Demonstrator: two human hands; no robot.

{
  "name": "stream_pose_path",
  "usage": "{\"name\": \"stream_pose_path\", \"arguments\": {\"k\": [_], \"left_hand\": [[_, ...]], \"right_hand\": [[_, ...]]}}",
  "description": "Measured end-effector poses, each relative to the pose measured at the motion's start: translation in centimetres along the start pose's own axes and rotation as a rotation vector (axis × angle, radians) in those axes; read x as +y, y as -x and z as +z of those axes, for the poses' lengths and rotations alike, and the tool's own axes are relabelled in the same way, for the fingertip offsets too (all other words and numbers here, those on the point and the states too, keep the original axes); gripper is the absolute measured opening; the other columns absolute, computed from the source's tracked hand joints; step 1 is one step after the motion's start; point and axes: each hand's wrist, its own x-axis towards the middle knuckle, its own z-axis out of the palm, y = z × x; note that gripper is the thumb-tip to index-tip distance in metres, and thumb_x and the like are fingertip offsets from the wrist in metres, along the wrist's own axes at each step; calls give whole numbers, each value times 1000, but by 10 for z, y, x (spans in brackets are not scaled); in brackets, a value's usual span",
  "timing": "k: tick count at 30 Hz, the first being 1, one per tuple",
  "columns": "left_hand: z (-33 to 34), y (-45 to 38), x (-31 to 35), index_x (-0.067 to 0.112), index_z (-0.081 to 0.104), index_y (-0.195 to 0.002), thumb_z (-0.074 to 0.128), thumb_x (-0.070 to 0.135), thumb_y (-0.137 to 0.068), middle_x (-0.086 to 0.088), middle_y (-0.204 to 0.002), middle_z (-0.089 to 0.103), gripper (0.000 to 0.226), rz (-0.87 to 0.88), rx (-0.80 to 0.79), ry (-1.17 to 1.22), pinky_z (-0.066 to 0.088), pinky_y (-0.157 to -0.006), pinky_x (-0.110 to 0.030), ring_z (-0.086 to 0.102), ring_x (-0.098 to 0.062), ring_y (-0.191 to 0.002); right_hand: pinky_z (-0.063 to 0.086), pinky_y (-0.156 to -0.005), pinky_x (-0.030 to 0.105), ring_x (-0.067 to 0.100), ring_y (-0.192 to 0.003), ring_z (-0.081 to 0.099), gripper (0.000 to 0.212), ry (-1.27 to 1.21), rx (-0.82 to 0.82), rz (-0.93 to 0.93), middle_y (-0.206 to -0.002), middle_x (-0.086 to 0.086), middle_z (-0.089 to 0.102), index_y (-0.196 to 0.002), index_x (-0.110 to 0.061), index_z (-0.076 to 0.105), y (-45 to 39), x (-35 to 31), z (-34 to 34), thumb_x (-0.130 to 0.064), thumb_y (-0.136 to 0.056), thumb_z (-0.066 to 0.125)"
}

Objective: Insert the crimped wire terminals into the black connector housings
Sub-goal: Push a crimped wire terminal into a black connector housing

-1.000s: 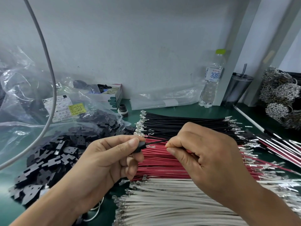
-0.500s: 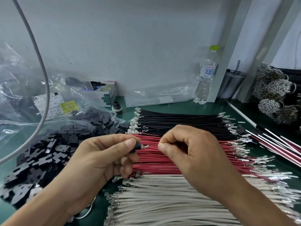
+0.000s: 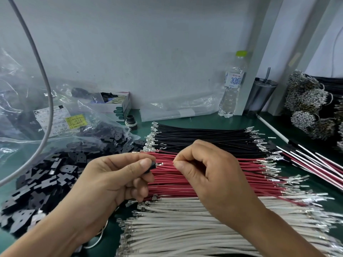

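On the far left, a clear plastic bag (image 3: 22,112) lies beside a big pile of black connector housings (image 3: 42,184) on the green table (image 3: 209,123). Next, the left hand (image 3: 111,182) pinches one small black housing (image 3: 152,166) between thumb and first finger. A shiny metal tip (image 3: 160,164) pokes at its right side. The right hand (image 3: 209,175) has curled fingers and pinches a red wire (image 3: 168,164) just behind that tip. Under both hands lie rows of black wires (image 3: 204,138), red wires (image 3: 167,182) and white wires (image 3: 176,229). A water bottle (image 3: 232,86) stands at the back right.
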Motion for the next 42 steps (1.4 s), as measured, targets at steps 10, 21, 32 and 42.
{"name": "stream_pose_path", "arguments": {"k": [10,21,32,42], "left_hand": [[8,8,-1,33,79,-109,90,36,-72,-7,-93,78,39,324,15,-540,61,-62,-27,73,-22,-67],[13,11,-1,35,82,-87,76,28,-74,-8,-63,74,16,345,13,-552,56,-51,-20,68,-19,-47],[2,-1,-8,32,80,-95,73,33,-83,-3,-83,79,14,329,9,-532,47,-45,-19,68,-24,-47],[-2,-2,-7,30,82,-93,78,26,-77,-9,-82,79,17,327,43,-423,53,-50,-22,66,-20,-49]], "right_hand": [[52,-73,33,3,-88,62,11,13,-70,92,-88,-20,65,-88,-32,68,-3,5,-3,-39,-95,63],[45,-64,25,6,-77,59,18,85,-84,-27,-74,-18,58,-79,-29,68,0,1,1,-43,-88,62],[37,-60,20,9,-77,48,8,474,13,-243,-85,-14,55,-82,-27,69,-5,-9,-19,-31,-87,73],[43,-82,21,-4,-94,54,16,255,-516,-18,-105,-25,58,-101,-39,65,2,-13,-4,-47,-87,64]]}}
